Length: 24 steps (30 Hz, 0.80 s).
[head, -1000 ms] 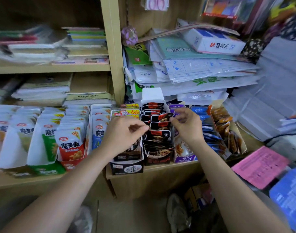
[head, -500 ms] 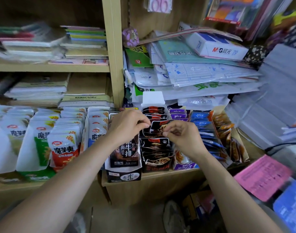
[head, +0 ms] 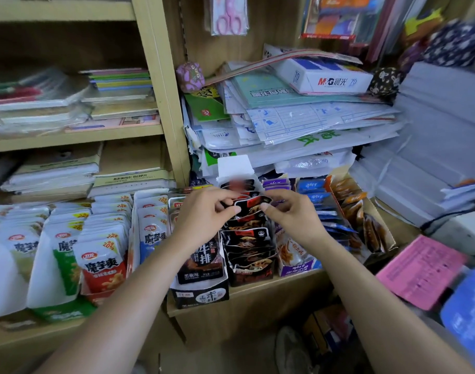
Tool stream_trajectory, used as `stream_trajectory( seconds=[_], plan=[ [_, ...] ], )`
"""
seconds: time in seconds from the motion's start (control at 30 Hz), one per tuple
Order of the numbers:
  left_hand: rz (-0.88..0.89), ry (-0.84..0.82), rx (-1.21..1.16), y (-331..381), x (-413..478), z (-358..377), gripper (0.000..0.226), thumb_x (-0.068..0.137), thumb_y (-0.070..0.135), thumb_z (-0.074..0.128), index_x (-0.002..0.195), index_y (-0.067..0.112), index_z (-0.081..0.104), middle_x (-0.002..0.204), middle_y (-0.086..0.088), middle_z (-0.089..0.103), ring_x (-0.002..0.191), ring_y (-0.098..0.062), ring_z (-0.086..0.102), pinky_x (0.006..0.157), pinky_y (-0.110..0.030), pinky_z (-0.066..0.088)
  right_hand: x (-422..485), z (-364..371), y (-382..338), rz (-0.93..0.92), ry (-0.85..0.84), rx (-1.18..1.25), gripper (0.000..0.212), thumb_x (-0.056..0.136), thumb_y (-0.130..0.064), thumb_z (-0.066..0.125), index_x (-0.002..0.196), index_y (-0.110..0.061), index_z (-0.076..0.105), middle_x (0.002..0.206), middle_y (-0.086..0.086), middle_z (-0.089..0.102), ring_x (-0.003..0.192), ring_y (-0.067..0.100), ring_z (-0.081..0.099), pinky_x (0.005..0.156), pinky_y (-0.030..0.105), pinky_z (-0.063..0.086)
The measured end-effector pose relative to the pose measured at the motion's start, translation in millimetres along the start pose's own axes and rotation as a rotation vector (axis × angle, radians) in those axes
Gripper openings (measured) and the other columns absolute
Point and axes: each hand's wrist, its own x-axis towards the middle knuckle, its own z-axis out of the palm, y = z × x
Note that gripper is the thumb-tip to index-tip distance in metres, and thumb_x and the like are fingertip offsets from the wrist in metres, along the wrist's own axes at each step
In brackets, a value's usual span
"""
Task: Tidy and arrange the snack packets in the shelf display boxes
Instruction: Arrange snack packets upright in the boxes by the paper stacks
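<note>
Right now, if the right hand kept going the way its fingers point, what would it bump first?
The right hand pinches the small black-and-red snack packet; pushing on leftward, it would probably meet the left hand next.

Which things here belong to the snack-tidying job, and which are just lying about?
Job: left hand, right hand, both pinching the black packet; its display box; white packets.
Lying about: pink scissors; paper ream; pink sheet; stacked notebooks.

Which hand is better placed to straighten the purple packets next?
Right, probably: the right hand lies directly over the purple packets, while the left hand is across the black packet both hands pinch, above the steak-packet box.
</note>
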Motion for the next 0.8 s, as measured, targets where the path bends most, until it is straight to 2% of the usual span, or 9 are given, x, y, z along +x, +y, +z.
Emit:
stream_trajectory(
  seconds=[0.07,0.13,0.23,0.3,0.4,0.53,0.6,0.67,0.8],
  plan=[
    [0.028,0.0,0.069,5.8,1.8,2.0,0.017,0.087,0.034,0.078,0.104,0.037,0.078,0.086,0.021,0.066,0.074,0.003,0.063,0.065,-0.025,0.052,-2.8,4.5,-2.1,-0.055,0.012,-0.025,0.038,0.088,-0.03,0.077,0.125,-0.027,0.069,0.112,-0.005,0.068,0.091,0.008,0.067,0.08,0.028,0.058],
    [0.03,0.023,0.132,8.9,3.0,3.5,0.008,0.086,0.038,0.078,0.094,0.039,0.078,0.081,0.021,0.066,0.074,0.003,0.062,0.062,-0.025,0.05,-4.9,7.3,-3.0,-0.129,0.044,-0.052,0.034,0.085,-0.023,0.08,0.117,-0.029,0.072,0.118,-0.007,0.066,0.093,0.007,0.066,0.082,0.025,0.057],
    [0.03,0.022,0.185,7.5,4.1,3.8,0.006,0.087,0.035,0.078,0.082,0.036,0.073,0.077,0.02,0.066,0.073,0.0,0.062,0.06,-0.024,0.048,-7.3,10.7,-2.8,-0.233,0.059,-0.153,0.017,0.081,-0.016,0.082,0.097,-0.022,0.079,0.109,-0.007,0.067,0.095,0.004,0.065,0.085,0.019,0.054],
    [0.031,-0.012,0.179,3.2,4.0,1.8,0.008,0.088,0.03,0.077,0.081,0.032,0.072,0.078,0.018,0.068,0.075,-0.001,0.063,0.064,-0.028,0.052,-6.3,8.4,-0.3,-0.226,0.058,-0.186,0.007,0.082,-0.013,0.081,0.086,-0.018,0.079,0.104,-0.007,0.071,0.095,0.003,0.066,0.088,0.023,0.055],
    [0.001,-0.066,0.18,-6.9,2.3,-6.3,0.01,0.09,0.024,0.075,0.082,0.028,0.071,0.08,0.016,0.069,0.076,-0.002,0.065,0.067,-0.033,0.056,-3.1,2.7,3.6,-0.159,0.066,-0.228,0.011,0.085,-0.011,0.078,0.079,-0.019,0.074,0.09,-0.009,0.073,0.083,0.004,0.068,0.082,0.031,0.058],
    [0.035,-0.047,0.176,-10.2,-4.6,-9.9,0.011,0.089,0.02,0.076,0.083,0.028,0.071,0.085,0.016,0.069,0.074,0.002,0.062,0.063,-0.018,0.048,-2.7,4.5,3.2,-0.143,0.114,-0.236,0.012,0.085,-0.011,0.078,0.077,-0.019,0.074,0.073,-0.014,0.069,0.07,0.001,0.065,0.068,0.015,0.05],
    [0.069,0.005,0.15,-5.8,-7.5,-7.6,0.009,0.09,0.021,0.076,0.095,0.028,0.076,0.087,0.016,0.072,0.072,0.002,0.063,0.061,-0.009,0.043,-2.7,5.6,1.9,-0.142,0.107,-0.217,0.01,0.084,-0.01,0.079,0.078,-0.017,0.076,0.073,-0.012,0.071,0.069,0.001,0.066,0.069,0.015,0.052],
    [0.111,0.009,0.125,-4.3,-8.0,-4.7,0.02,0.092,0.021,0.074,0.11,0.029,0.077,0.092,0.015,0.073,0.072,0.005,0.06,0.065,-0.004,0.041,-2.5,6.1,0.5,-0.14,0.086,-0.197,0.008,0.084,-0.011,0.08,0.079,-0.017,0.078,0.074,-0.011,0.073,0.071,0.0,0.068,0.071,0.018,0.056],
    [0.229,-0.022,0.105,-10.6,-2.3,3.5,0.028,0.094,0.013,0.07,0.117,0.028,0.076,0.095,0.011,0.067,0.082,-0.009,0.061,0.072,-0.033,0.054,0.2,8.1,-0.4,-0.168,0.058,-0.196,0.005,0.083,-0.013,0.081,0.082,-0.019,0.08,0.078,-0.011,0.075,0.075,-0.001,0.069,0.076,0.021,0.058]
  ],
)
